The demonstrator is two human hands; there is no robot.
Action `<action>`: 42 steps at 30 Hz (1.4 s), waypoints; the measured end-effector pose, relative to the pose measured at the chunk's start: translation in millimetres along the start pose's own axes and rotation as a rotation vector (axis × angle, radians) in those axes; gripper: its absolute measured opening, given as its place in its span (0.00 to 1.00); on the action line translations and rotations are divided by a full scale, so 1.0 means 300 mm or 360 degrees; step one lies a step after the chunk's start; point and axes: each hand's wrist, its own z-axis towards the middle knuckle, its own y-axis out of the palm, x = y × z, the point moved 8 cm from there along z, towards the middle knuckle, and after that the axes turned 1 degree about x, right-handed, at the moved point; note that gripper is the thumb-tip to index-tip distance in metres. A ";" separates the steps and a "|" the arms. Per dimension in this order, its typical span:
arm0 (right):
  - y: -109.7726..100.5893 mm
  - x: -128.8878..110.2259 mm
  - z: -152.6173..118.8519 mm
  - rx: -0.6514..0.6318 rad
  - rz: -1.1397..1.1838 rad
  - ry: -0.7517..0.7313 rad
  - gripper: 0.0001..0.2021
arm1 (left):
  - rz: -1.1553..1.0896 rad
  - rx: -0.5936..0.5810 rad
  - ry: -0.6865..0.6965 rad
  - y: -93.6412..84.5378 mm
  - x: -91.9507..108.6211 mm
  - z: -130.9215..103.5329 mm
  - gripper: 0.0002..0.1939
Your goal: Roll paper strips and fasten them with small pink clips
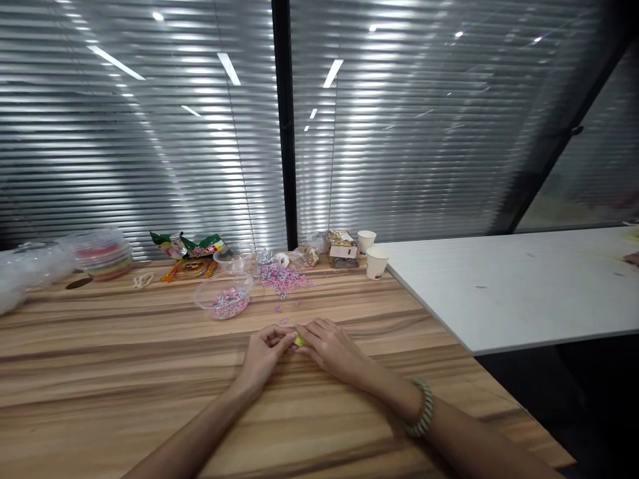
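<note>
A small yellow-green piece (299, 340), too small to name its kind, sits between my fingertips just above the wooden table (150, 379). My left hand (264, 352) has its thumb and fingers pinched together at the left end of this piece. From the other side, my right hand (329, 349) closes its fingers over it and hides part of it. Just beyond my hands lie a few pinkish scraps (283, 322). Further back stands a clear plastic bowl (202, 299) with pink and blue bits in it, beside a loose pile of similar bits (284, 279).
Two paper cups (377, 263) stand at the back right, near a small box (343, 250). Green snack packets (204, 245) and stacked clear tubs (102, 256) line the back left. A white table (519, 286) adjoins on the right; part of another person's hand (633, 259) shows there.
</note>
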 end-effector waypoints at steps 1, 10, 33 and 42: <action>0.004 -0.002 -0.001 0.0016 -0.0027 -0.0003 0.23 | 0.0016 0.0009 0.0023 -0.002 0.001 0.002 0.17; 0.044 0.074 -0.002 -0.0023 0.0239 0.0299 0.23 | 0.0701 0.0256 0.0431 -0.115 0.048 0.093 0.16; 0.019 0.081 0.024 -0.0038 0.1265 0.0809 0.27 | 0.0594 0.0070 0.0530 -0.022 0.077 0.052 0.14; 0.055 0.112 0.010 -0.0123 0.1313 0.0974 0.30 | 0.0522 -0.0184 0.0560 0.040 0.091 0.031 0.13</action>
